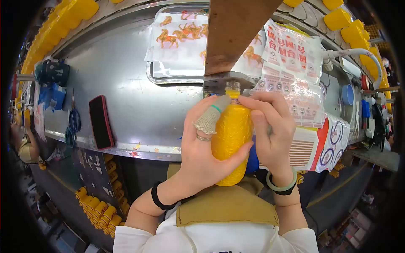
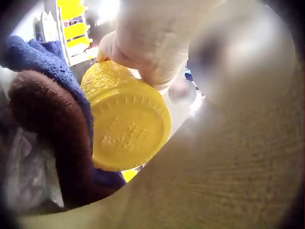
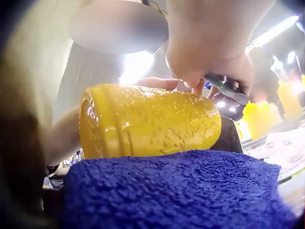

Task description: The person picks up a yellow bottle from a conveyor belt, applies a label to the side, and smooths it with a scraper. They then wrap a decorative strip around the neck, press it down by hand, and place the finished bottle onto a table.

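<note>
Where the bottle is: yellow, textured bottle [image 1: 233, 130] at the near edge of the worktop [image 1: 126, 88], in front of the tan apron [image 1: 228, 211]; clear neck directed away from the person, base toward the apron.
Bottle base: raised marks visible in the left wrist view, too unclear to read.
Left hand: left hand [image 1: 201, 156] grips the bottle from its left side, thumb laid across the body; one finger wears a pale knitted finger cover [image 1: 207, 121] with a green band.
Right hand: right hand [image 1: 273, 128] pinches nothing; index finger reaches to the base of the neck, thumb apart from it.
Cloth: blue cloth [image 3: 171, 191] directly beside the bottle.
Tray: metal tray [image 1: 177, 81] beyond the bottle, bearing horse figures [image 1: 169, 39].
Right side: printed sheets [image 1: 291, 76].
Left side: phone [image 1: 101, 122]; scissors [image 1: 74, 120] near it.
</note>
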The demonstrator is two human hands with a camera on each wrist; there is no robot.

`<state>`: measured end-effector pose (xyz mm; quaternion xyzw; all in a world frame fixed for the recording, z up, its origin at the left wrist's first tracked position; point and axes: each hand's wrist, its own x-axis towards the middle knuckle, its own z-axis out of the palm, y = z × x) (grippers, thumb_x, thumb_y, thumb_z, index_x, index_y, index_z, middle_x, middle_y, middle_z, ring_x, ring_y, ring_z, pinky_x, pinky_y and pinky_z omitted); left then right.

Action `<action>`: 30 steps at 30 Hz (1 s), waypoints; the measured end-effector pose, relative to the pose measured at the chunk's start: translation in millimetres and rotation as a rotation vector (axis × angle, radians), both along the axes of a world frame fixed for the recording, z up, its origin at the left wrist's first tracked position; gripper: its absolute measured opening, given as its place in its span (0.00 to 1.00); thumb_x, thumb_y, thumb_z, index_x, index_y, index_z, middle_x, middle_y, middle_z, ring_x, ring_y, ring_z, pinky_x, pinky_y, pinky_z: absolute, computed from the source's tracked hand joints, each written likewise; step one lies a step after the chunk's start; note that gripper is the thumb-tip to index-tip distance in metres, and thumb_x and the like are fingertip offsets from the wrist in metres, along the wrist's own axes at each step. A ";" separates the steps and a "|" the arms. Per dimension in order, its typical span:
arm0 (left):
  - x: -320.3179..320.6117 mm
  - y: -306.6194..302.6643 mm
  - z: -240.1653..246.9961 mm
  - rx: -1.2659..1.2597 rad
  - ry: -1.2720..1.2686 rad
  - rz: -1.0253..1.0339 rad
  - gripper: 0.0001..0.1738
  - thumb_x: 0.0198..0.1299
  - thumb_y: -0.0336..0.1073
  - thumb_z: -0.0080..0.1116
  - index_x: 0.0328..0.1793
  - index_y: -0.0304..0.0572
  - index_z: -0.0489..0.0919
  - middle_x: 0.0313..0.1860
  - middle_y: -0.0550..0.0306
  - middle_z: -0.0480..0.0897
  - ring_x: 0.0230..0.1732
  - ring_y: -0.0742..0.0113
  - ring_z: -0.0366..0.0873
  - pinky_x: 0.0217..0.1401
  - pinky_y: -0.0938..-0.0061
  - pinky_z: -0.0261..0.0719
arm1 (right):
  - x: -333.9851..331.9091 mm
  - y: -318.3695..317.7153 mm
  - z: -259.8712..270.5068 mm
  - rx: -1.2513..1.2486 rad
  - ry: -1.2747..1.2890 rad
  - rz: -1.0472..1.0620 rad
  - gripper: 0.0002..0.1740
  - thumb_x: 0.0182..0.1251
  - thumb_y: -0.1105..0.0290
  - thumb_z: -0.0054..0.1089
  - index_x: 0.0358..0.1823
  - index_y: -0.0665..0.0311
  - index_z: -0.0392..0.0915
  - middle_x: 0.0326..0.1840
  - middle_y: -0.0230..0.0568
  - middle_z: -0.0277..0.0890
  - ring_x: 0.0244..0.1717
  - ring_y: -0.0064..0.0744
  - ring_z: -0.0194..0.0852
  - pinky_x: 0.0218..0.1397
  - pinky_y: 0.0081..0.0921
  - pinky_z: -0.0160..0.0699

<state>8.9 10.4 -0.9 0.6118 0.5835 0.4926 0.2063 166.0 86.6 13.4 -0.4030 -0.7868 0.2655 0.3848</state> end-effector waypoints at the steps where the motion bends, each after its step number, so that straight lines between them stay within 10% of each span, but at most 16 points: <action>1: 1.1 0.3 0.2 0.004 -0.029 0.008 0.45 0.45 0.34 0.84 0.71 0.33 0.75 0.67 0.40 0.77 0.68 0.42 0.77 0.70 0.55 0.76 | 0.2 -0.3 0.6 0.000 -0.004 -0.003 0.13 0.66 0.77 0.63 0.49 0.64 0.90 0.42 0.47 0.82 0.44 0.48 0.79 0.47 0.38 0.78; 12: -7.7 -2.0 -14.2 -0.056 -0.201 -0.042 0.43 0.49 0.32 0.81 0.73 0.34 0.73 0.70 0.41 0.75 0.71 0.44 0.75 0.74 0.52 0.75 | 14.0 1.1 0.2 -0.034 0.001 -0.042 0.09 0.69 0.75 0.62 0.46 0.64 0.89 0.40 0.45 0.81 0.42 0.46 0.78 0.45 0.35 0.76; 14: -16.7 0.7 -33.3 -0.130 -0.774 -0.228 0.46 0.53 0.31 0.78 0.78 0.33 0.67 0.74 0.42 0.71 0.74 0.50 0.72 0.79 0.53 0.70 | 24.0 4.1 0.9 -0.049 -0.139 -0.108 0.09 0.69 0.77 0.61 0.45 0.65 0.89 0.40 0.45 0.82 0.41 0.46 0.78 0.45 0.35 0.76; 19: -13.5 -4.2 -26.7 -0.126 -0.670 -0.144 0.50 0.53 0.31 0.78 0.80 0.31 0.63 0.76 0.40 0.69 0.77 0.49 0.69 0.81 0.55 0.66 | 11.7 3.8 14.6 -0.030 -0.051 -0.087 0.11 0.67 0.79 0.61 0.47 0.64 0.89 0.40 0.45 0.81 0.42 0.46 0.78 0.45 0.36 0.76; 22: -2.1 -3.8 -9.8 -0.021 -0.179 -0.020 0.51 0.51 0.35 0.82 0.79 0.30 0.66 0.73 0.35 0.71 0.74 0.41 0.71 0.76 0.54 0.71 | -4.7 4.6 13.7 -0.006 -0.013 -0.014 0.12 0.65 0.79 0.62 0.48 0.64 0.89 0.40 0.45 0.80 0.43 0.47 0.77 0.45 0.37 0.76; 30: 0.4 -3.6 -9.0 -0.036 -0.168 0.015 0.45 0.50 0.36 0.82 0.74 0.32 0.73 0.70 0.38 0.74 0.70 0.42 0.75 0.73 0.56 0.75 | 6.0 2.1 6.6 -0.062 0.001 0.002 0.13 0.67 0.78 0.63 0.51 0.63 0.89 0.46 0.46 0.81 0.45 0.47 0.79 0.48 0.36 0.78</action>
